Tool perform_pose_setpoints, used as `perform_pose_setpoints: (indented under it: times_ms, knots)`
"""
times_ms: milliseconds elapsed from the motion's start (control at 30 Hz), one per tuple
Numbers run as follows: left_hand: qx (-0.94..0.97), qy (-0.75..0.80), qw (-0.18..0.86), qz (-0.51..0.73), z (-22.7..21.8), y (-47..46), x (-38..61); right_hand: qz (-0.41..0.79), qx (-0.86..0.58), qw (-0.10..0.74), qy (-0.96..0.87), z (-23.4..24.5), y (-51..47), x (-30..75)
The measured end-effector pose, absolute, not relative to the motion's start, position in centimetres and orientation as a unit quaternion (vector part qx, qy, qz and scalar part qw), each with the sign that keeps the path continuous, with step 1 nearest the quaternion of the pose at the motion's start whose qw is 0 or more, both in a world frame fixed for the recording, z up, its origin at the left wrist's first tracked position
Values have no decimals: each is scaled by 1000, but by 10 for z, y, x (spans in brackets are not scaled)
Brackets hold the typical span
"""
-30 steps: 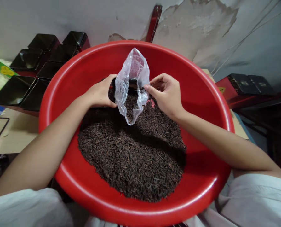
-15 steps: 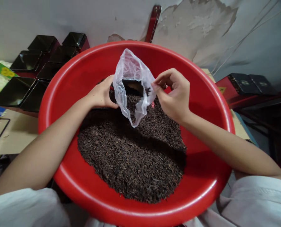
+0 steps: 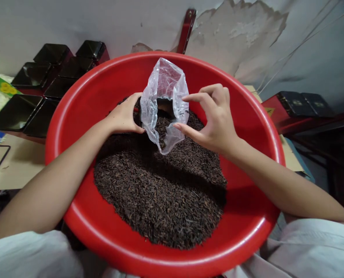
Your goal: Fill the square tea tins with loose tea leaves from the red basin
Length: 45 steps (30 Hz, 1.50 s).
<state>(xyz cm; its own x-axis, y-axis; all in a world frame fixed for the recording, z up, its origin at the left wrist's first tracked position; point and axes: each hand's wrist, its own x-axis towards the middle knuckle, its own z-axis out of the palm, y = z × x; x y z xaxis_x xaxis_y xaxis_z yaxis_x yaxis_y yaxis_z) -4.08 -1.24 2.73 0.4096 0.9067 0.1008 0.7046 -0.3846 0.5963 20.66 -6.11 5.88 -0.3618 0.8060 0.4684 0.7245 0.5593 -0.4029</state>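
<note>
A clear plastic bag [image 3: 166,79] stands with its mouth open in the middle of the head view, some dark leaves inside. It appears to line a dark tin [image 3: 137,112], which is mostly hidden by the bag and my fingers. My left hand [image 3: 125,116] is wrapped round the tin's left side. At the bag's right edge is my right hand [image 3: 215,119], thumb and index finger spread apart; the thumb overlaps the plastic, though firm contact is unclear. Loose dark tea leaves [image 3: 166,200] lie heaped beneath, in a big red basin [image 3: 250,185].
Several open black-lined tins [image 3: 18,112] stand left of the basin on a pale table [image 3: 24,158]. To the right are red boxes with dark tops [image 3: 296,103]. A narrow dark-red piece [image 3: 186,31] leans against the peeling wall [image 3: 232,34].
My right hand's pinch on the bag's right edge has opened, its thumb and index finger now apart. The bag's mouth has shifted slightly right and widened. The left hand keeps its hold.
</note>
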Motion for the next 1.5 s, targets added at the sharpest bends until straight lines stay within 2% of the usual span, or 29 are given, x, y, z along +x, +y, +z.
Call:
perform_pose_setpoints:
  times_ms: [133, 333, 533, 767, 867, 933, 1000, 1033, 1133, 1200, 1267, 1367, 1500]
  knots:
    - [809, 505, 226, 199, 29, -15, -38, 62, -506, 286, -811, 55, -59, 207]
    - [826, 513, 175, 158, 28, -18, -35, -45, -516, 267, -813, 46, -59, 207]
    - [833, 512, 146, 148, 27, -18, -34, -51, -548, 216, -806, 60, -64, 209]
    - [827, 519, 147, 157, 25, -15, -36, -7, -578, 306, -756, 84, -60, 226]
    - [831, 512, 141, 165, 23, -15, -33, -82, -557, 328, -759, 85, -68, 223]
    - [842, 497, 129, 168, 21, -17, -30, -114, -483, 361, -790, 83, -80, 216]
    - [854, 479, 113, 167, 19, -19, -26, -58, -406, 349, -843, 77, -90, 208]
    - [859, 471, 105, 168, 18, -20, -24, -8, -389, 316, -865, 71, -92, 204]
    - [870, 454, 90, 171, 15, -24, -18, 113, -442, 192, -869, 48, -80, 201]
    - [873, 446, 86, 178, 14, -27, -14, 148, -480, 143, -853, 31, -65, 204]
    - [876, 434, 91, 189, 13, -29, -12, 194, -450, 112, -864, 20, -53, 207]
    - [873, 420, 119, 216, 15, -32, -9, 255, -358, 117, -891, 22, -54, 207]
    - [841, 444, 154, 268, 21, -36, -9, 289, -322, 208, -877, 55, -71, 207]
